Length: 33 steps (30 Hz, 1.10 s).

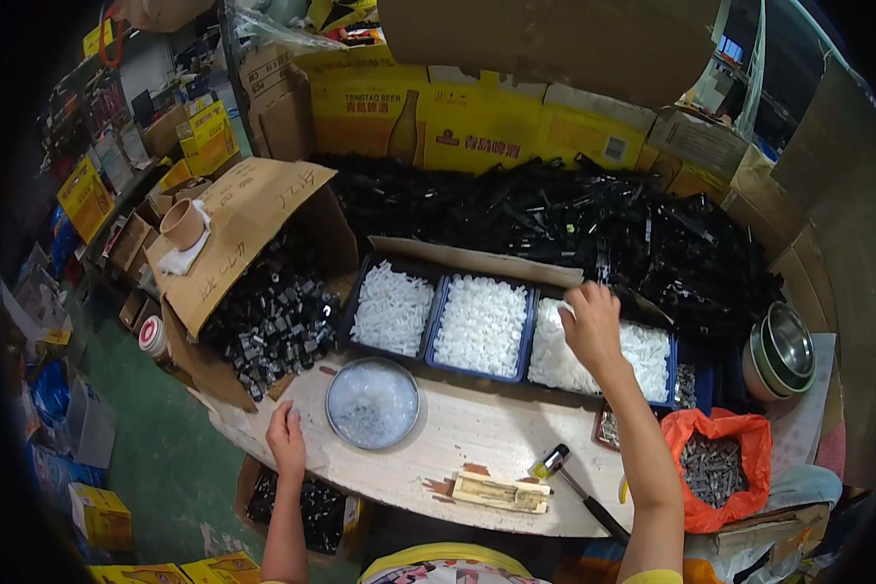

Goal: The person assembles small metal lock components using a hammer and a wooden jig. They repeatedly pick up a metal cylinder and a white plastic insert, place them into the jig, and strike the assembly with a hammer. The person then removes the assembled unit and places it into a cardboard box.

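My right hand [593,319] is raised over a bin of white plastic pieces [549,356], close to the cardboard strip [477,261] that borders a heap of black plastic parts [526,209]. Its fingers are bent and apart, and nothing shows in them. At the table's left front edge, my left hand [285,440] has its fingers curled together; whatever they may hold cannot be made out. Right of it sits a round metal dish [372,401] with cloudy, pale contents. A carton of small black pieces [273,311] stands behind my left hand.
Bins of white tubes [392,310] and white caps [481,326] line the table's back. A wooden jig [501,492] and a black-handled hammer [579,490] lie in front. At right are an orange bag of grey parts [713,467] and stacked bowls [781,352].
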Motion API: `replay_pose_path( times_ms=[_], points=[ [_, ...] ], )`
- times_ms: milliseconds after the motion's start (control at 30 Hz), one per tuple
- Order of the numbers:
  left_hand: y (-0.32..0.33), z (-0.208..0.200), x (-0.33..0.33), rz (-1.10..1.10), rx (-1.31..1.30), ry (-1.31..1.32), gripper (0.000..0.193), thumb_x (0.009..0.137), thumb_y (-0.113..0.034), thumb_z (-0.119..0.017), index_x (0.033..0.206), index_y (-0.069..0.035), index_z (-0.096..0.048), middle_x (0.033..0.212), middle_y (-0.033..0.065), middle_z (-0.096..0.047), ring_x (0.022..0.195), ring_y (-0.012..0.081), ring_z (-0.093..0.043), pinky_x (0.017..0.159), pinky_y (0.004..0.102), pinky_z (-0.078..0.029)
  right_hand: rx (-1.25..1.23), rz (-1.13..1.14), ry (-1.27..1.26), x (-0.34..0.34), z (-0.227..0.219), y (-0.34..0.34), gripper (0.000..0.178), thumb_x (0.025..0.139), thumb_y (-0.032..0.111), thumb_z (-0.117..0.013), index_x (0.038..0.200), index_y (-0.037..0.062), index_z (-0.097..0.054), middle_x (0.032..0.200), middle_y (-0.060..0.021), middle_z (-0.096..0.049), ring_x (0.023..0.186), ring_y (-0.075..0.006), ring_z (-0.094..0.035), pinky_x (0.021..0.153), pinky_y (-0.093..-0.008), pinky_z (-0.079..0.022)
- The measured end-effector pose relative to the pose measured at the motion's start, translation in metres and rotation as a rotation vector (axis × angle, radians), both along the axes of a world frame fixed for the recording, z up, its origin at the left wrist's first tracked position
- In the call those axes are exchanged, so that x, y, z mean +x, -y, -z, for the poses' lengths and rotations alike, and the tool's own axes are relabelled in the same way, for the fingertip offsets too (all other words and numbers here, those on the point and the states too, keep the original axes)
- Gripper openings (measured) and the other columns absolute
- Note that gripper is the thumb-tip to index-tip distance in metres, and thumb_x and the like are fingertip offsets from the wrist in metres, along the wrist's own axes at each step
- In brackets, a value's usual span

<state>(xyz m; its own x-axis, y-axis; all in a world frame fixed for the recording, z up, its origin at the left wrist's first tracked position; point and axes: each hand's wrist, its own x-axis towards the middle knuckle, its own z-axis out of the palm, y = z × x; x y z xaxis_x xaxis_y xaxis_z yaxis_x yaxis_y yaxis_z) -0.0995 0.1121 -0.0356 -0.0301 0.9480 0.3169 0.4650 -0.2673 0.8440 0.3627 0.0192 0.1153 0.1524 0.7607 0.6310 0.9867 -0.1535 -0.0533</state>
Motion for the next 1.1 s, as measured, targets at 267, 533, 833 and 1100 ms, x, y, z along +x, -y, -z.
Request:
replay_pose_path(
  times_ms=[267,533,833,1100],
  points=[
    [0.008,-0.008,0.012,-0.027,0.087,-0.061,0.019,0.085,-0.007,-0.046,0.098,0.004,-0.055,0.081,0.0130,-0.055,0.071,0.0234,-0.053,0.066,0.0315,-0.043,-0.371,0.056,0.036,0.059,-0.042,-0.124,0.051,0.059,0.006,-0.063,0.109,0.0107,-0.054,0.110,-0.0107,-0.050,0.106,-0.0292,-0.043,0.085,-0.0445,-0.034],
    [0.012,-0.014,0.014,-0.070,-0.079,0.060,0.017,0.084,-0.006,-0.048,0.097,0.003,-0.056,0.072,0.0048,-0.050,0.056,0.0100,-0.044,0.051,0.0236,-0.038,-0.830,0.087,0.215,0.030,-0.026,-0.209,0.076,0.062,0.017,-0.070,0.131,0.0253,-0.039,0.134,-0.0043,-0.034,0.123,-0.0273,-0.030,0.096,-0.0577,-0.024],
    [0.014,-0.018,0.010,-0.059,-0.094,0.034,0.018,0.086,-0.008,-0.048,0.098,0.000,-0.057,0.081,0.0013,-0.054,0.062,0.0063,-0.047,0.051,0.0192,-0.038,-0.774,0.018,0.297,0.029,-0.010,-0.227,0.054,0.069,0.021,-0.067,0.120,0.0229,-0.048,0.118,-0.0008,-0.046,0.113,-0.0276,-0.039,0.072,-0.0614,-0.041],
    [0.011,-0.009,0.010,-0.077,-0.003,0.119,0.016,0.085,-0.008,-0.050,0.095,0.002,-0.057,0.074,0.0028,-0.051,0.053,0.0074,-0.043,0.047,0.0216,-0.036,-0.460,0.018,0.316,0.047,0.010,-0.232,0.038,0.068,0.016,-0.067,0.104,0.0158,-0.054,0.102,-0.0020,-0.054,0.100,-0.0260,-0.048,0.065,-0.0514,-0.049]
  ],
)
